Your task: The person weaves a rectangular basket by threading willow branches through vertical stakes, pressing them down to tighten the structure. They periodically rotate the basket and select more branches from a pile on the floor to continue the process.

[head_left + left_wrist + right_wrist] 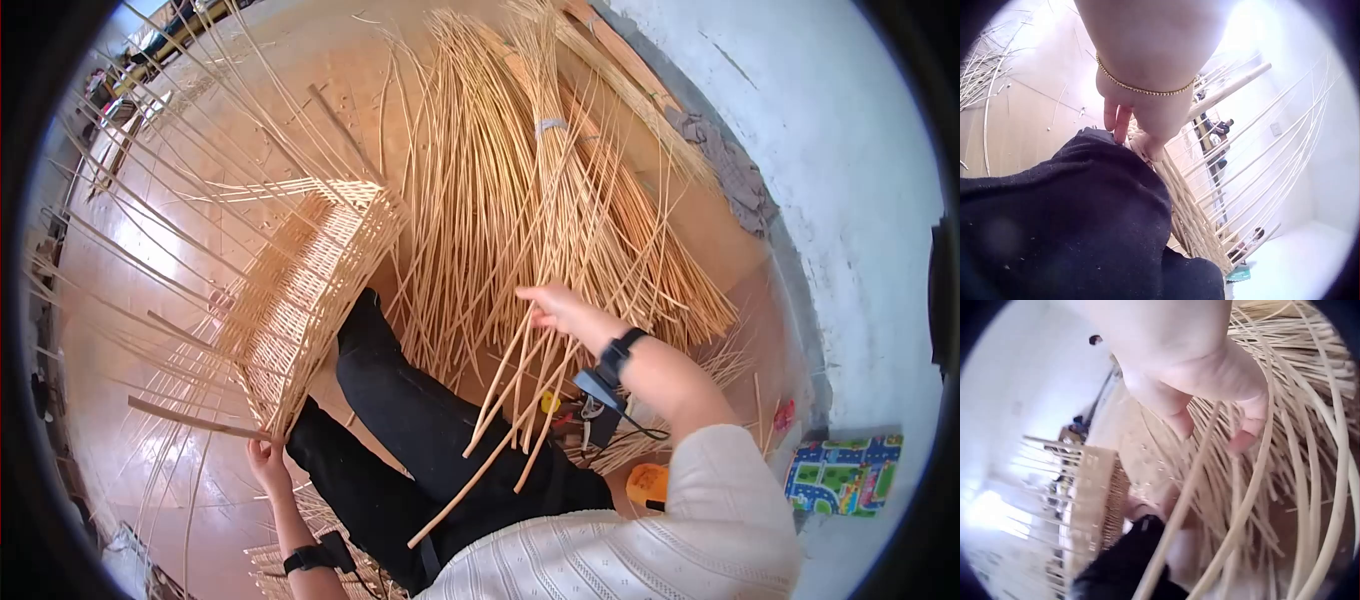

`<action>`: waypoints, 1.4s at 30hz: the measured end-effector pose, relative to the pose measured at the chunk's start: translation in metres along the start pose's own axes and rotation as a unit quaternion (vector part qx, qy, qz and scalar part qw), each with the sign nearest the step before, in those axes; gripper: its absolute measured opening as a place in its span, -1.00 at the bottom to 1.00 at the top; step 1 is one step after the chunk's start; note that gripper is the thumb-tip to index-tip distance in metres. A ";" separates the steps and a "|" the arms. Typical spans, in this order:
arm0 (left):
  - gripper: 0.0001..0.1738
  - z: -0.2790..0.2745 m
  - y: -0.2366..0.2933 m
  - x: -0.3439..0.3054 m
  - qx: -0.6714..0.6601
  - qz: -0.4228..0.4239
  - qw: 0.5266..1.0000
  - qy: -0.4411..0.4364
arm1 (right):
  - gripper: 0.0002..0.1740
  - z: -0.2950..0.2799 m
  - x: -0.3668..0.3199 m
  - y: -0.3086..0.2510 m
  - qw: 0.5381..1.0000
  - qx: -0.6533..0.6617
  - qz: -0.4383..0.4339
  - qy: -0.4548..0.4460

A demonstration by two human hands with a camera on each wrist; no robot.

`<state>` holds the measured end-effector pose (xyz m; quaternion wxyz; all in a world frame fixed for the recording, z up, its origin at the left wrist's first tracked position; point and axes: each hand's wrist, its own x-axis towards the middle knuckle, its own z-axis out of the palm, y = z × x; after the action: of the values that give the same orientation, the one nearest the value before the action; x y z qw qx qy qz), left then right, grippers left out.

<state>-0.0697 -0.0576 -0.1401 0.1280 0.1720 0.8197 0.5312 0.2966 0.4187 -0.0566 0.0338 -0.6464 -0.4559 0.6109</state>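
Observation:
A partly woven wicker basket (pixel 300 290) rests tilted against the person's legs, its long upright stakes fanning out to the left. At its near lower corner the left hand (pixel 267 462) grips the woven edge, beside a thick corner stick (pixel 195 417). In the left wrist view, thumb and fingers bend over the basket's edge (pixel 1188 219). Out to the right, the right hand (pixel 565 308) holds several willow rods (pixel 500 385), whose thick ends point back over the lap. The right wrist view shows rods (pixel 1179 500) passing under the curled fingers.
A large spread of loose willow rods (pixel 480 180) covers the floor ahead, with a tied bundle (pixel 550 125) on it. A white wall (pixel 820 150) stands at right. Near the right hip lie an orange item (pixel 647 484) and a colourful printed mat (pixel 843 475).

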 end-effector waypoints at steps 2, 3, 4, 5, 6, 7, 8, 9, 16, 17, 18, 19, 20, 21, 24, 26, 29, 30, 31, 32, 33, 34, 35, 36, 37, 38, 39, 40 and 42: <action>-0.64 -0.003 0.002 -0.001 -0.007 -0.061 0.998 0.001 | -0.55 0.016 0.020 -0.001 0.994 -0.070 0.075 -0.039; -0.66 -0.007 0.002 -0.005 -0.010 -0.121 0.993 0.001 | -0.55 0.022 0.025 -0.003 0.993 -0.076 0.078 -0.042; -0.66 -0.010 0.008 -0.013 -0.007 -0.130 0.991 0.009 | -0.68 0.030 0.026 -0.007 0.993 -0.020 0.058 -0.105; -0.68 -0.010 0.011 -0.020 0.037 -0.098 0.990 0.095 | -0.81 0.040 0.029 -0.010 0.984 0.035 0.040 -0.169; -0.69 -0.008 0.024 -0.026 0.084 -0.064 0.978 0.179 | -0.87 0.049 0.014 -0.020 0.970 0.112 0.012 -0.215; -0.71 0.003 0.061 -0.037 0.021 -0.053 0.987 0.152 | -0.91 0.059 -0.004 -0.029 0.956 0.163 -0.002 -0.243; -0.72 0.024 0.112 -0.047 -0.064 -0.043 0.993 0.090 | -0.94 0.071 -0.024 -0.037 0.945 0.188 -0.032 -0.266; -0.71 0.045 0.162 -0.055 -0.141 -0.080 0.986 -0.044 | -0.96 0.081 -0.042 -0.043 0.931 0.213 -0.063 -0.289; -0.61 0.084 0.225 -0.080 -0.206 -0.242 0.783 -0.535 | -0.84 0.105 -0.130 -0.028 0.950 0.119 -0.116 -0.266; -0.61 0.080 0.223 -0.080 -0.217 -0.244 0.792 -0.516 | -0.80 0.099 -0.126 -0.015 0.952 0.061 -0.090 -0.286; -0.62 0.073 0.225 -0.078 -0.176 -0.245 0.794 -0.527 | -0.77 0.102 -0.135 -0.008 0.952 0.053 -0.058 -0.297; -0.63 0.070 0.223 -0.080 -0.135 -0.249 0.796 -0.536 | -0.73 0.103 -0.142 -0.004 0.951 0.042 -0.026 -0.307; -0.65 0.068 0.220 -0.083 -0.180 -0.260 0.802 -0.506 | -0.74 0.102 -0.150 -0.007 0.950 0.046 -0.063 -0.302; -0.65 0.065 0.211 -0.084 -0.192 -0.266 0.811 -0.484 | -0.74 0.099 -0.160 -0.014 0.948 0.052 -0.100 -0.298; -0.61 0.053 0.174 -0.085 -0.141 -0.242 0.844 -0.458 | -0.77 0.109 -0.188 -0.055 0.884 0.182 -0.323 -0.285; -0.56 0.056 0.178 -0.088 -0.062 -0.231 0.826 -0.511 | -0.76 0.132 -0.184 -0.076 0.857 0.174 -0.400 -0.274; -0.59 0.056 0.172 -0.088 -0.060 -0.192 0.856 -0.476 | -0.76 0.193 -0.150 -0.071 0.859 0.101 -0.409 -0.292; -0.64 0.053 0.162 -0.083 0.011 -0.092 0.936 -0.340 | -0.75 0.211 -0.138 -0.064 0.856 0.080 -0.414 -0.300; -0.69 0.048 0.157 -0.078 0.085 0.005 0.978 -0.191 | -0.74 0.226 -0.132 -0.062 0.851 0.045 -0.436 -0.290; -0.73 0.041 0.151 -0.072 0.065 -0.005 0.994 -0.087 | -0.74 0.237 -0.125 -0.059 0.855 0.056 -0.417 -0.304; -0.75 0.031 0.148 -0.060 0.045 -0.014 0.999 0.016 | -0.74 0.246 -0.119 -0.058 0.859 0.068 -0.398 -0.315; -0.75 0.024 0.145 -0.050 0.024 -0.044 0.996 0.076 | -0.74 0.252 -0.114 -0.058 0.859 0.060 -0.395 -0.321; -0.74 0.021 0.141 -0.041 0.004 -0.073 0.988 0.135 | -0.74 0.254 -0.109 -0.057 0.866 0.071 -0.351 -0.350; -0.74 0.016 0.131 -0.028 0.000 -0.084 0.986 0.142 | -0.74 0.261 -0.105 -0.057 0.871 0.076 -0.304 -0.378; -0.71 0.013 0.120 -0.012 -0.053 -0.103 0.985 0.131 | -0.74 0.265 -0.100 -0.060 0.871 0.072 -0.303 -0.379; -0.68 0.013 0.112 -0.003 -0.107 -0.120 0.980 0.119 | -0.74 0.266 -0.093 -0.064 0.876 0.081 -0.270 -0.391; -0.68 0.012 0.108 0.000 -0.109 -0.122 0.979 0.120 | -0.73 0.268 -0.087 -0.068 0.880 0.091 -0.237 -0.402; -0.67 0.011 0.105 0.002 -0.133 -0.123 0.977 0.113 | -0.72 0.268 -0.084 -0.070 0.874 0.079 -0.241 -0.414; -0.67 0.012 0.106 0.000 -0.158 -0.129 0.973 0.108 | -0.71 0.269 -0.079 -0.071 0.871 0.074 -0.231 -0.427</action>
<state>-0.0498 -0.0082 -0.0478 0.1317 -0.0156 0.7498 0.6482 0.0497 0.2724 -0.0211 0.0239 -0.1941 -0.5158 0.8341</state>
